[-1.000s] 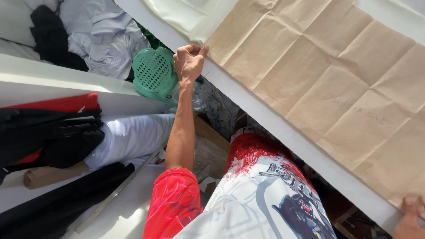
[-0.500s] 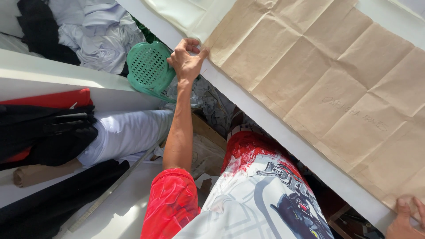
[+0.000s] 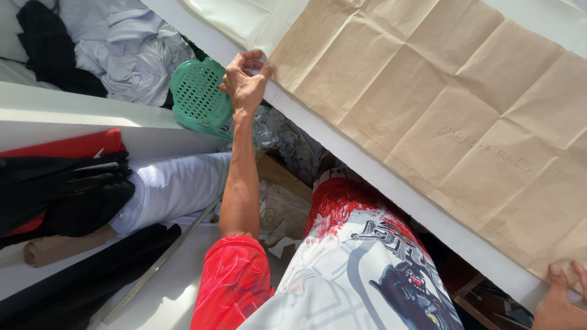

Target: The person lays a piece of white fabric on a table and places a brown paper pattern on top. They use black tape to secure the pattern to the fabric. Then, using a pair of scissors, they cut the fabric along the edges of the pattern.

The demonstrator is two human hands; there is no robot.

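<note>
Both hands at opposite corners of the creased brown paper sheet (image 3: 440, 116).

I note my left hand (image 3: 243, 85), upper centre, fingers curled and pinching the sheet's corner beside the green plastic basket (image 3: 199, 98). My right hand (image 3: 559, 299), lower right, rests fingers flat on the sheet's edge over the white table (image 3: 391, 183).

A single camera, worn on the person's head, looks steeply down along the body and out over the white table edge (image 3: 391, 177). It sits close: the red sleeve (image 3: 232, 281) fills the lower frame, and the brown paper sheet (image 3: 440, 104) spans the upper right. No second view overlaps it.
</note>
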